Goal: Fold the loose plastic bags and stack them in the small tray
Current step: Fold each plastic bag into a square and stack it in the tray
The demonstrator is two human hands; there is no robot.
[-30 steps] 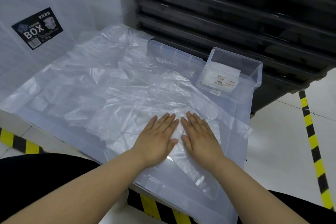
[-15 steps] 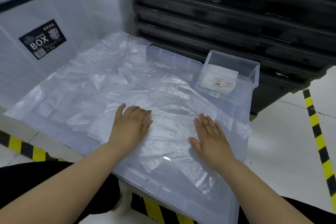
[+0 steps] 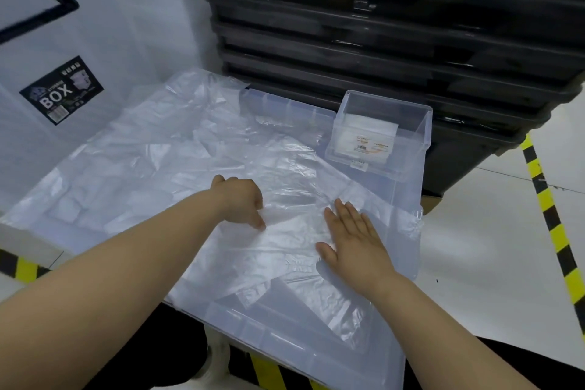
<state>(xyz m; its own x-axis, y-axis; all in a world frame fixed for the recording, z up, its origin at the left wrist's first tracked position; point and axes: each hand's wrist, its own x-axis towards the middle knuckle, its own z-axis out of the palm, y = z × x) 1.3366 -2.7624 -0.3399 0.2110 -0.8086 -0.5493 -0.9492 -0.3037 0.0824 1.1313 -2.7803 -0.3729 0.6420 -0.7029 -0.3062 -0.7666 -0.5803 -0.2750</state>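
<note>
Clear plastic film covers most of a broad translucent storage lid [image 3: 406, 190] in front of the person. It is a crumpled spread of loose plastic bags [image 3: 171, 149] that reaches from the lid's far left corner down to its near edge. One plastic bag [image 3: 294, 241] lies on top, at the near right of the spread, and both hands are on it.

The left hand [image 3: 240, 199] is knuckles-up with its fingers curled down into the film. It pinches a raised crease of that bag at its fingertips. The right hand [image 3: 351, 237] lies just beside it to the right, palm down, with straight, slightly spread fingers. It presses the same bag flat against the lid and grasps nothing.

The small tray [image 3: 425, 123], clear-walled and rectangular, sits on the lid's far right corner, apart from both hands. Inside it lies a flat white folded piece [image 3: 367, 133] with a printed label facing forward.

Behind the lid rises a stack of black crates [image 3: 380, 41]. To the left stands a white storage box [image 3: 104, 25] bearing a dark sticker [image 3: 61, 90] that reads BOX. Yellow-and-black hazard tape [image 3: 550, 218] runs along the pale floor at the right, and more of it shows under the lid's near edge. The person's dark trousers [image 3: 142, 351] fill the bottom of the view.
</note>
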